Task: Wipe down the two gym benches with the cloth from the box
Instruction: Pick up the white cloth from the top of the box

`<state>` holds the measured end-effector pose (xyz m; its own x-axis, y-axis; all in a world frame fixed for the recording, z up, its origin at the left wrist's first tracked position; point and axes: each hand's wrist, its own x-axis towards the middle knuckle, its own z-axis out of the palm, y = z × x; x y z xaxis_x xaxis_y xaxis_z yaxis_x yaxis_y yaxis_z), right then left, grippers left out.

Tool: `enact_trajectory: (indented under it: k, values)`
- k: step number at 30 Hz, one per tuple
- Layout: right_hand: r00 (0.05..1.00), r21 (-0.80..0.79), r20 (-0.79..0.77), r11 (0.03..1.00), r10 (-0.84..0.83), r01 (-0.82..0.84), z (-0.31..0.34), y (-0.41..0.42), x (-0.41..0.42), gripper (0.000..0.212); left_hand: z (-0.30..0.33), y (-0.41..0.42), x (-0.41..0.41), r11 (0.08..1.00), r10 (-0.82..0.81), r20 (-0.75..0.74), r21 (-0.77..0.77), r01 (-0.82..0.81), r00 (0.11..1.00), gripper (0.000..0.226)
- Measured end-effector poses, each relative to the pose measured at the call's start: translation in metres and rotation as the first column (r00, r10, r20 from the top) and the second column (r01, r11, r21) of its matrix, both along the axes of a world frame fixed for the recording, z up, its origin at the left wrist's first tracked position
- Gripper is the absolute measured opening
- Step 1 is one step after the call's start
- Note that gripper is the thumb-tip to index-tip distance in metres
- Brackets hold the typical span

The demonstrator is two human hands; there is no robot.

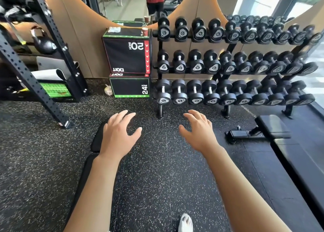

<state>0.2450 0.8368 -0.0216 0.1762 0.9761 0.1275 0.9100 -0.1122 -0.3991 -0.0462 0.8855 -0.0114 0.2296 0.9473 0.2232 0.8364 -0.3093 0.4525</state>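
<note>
A pale cloth [114, 29] lies crumpled on top of the black plyo box [126, 56] against the far wall. One black bench [95, 140] runs under my left forearm, mostly hidden by it. The other black bench [273, 126] stands at the right, extending toward the lower right. My left hand [119, 135] and my right hand [199, 131] are stretched out over the floor between the benches, fingers spread, holding nothing. Both hands are well short of the box and the cloth.
A three-tier dumbbell rack [228, 65] fills the back right. A red paper cup [145, 32] stands on the box beside the cloth. A second box [129, 87] sits beneath. A black power rack [35, 80] stands at left. A mirror shows a person.
</note>
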Motion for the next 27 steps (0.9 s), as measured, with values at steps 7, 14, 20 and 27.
enact_trajectory:
  k: [7, 14, 20, 27]
  values:
    - [0.999, -0.002, -0.007, 0.999, 0.037, -0.037, -0.011, 0.089, 0.035, 0.064, -0.008, 0.076, 0.033, 0.999, 0.038, -0.01, -0.002, -0.038, 0.999, 0.06]
    - [0.996, 0.011, -0.036, 0.997, 0.08, -0.08, -0.001, 0.186, 0.097, 0.061, 0.005, 0.157, 0.097, 0.996, 0.084, -0.009, 0.001, -0.084, 0.996, 0.059]
    - [0.992, 0.014, -0.057, 0.993, 0.114, -0.113, 0.003, 0.25, 0.136, 0.059, 0.008, 0.211, 0.134, 0.992, 0.126, -0.012, -0.009, -0.126, 0.992, 0.06]
    - [0.99, 0.003, -0.073, 0.993, 0.117, -0.117, -0.001, 0.316, 0.161, 0.06, 0.009, 0.276, 0.156, 0.991, 0.134, -0.016, -0.023, -0.134, 0.991, 0.06]
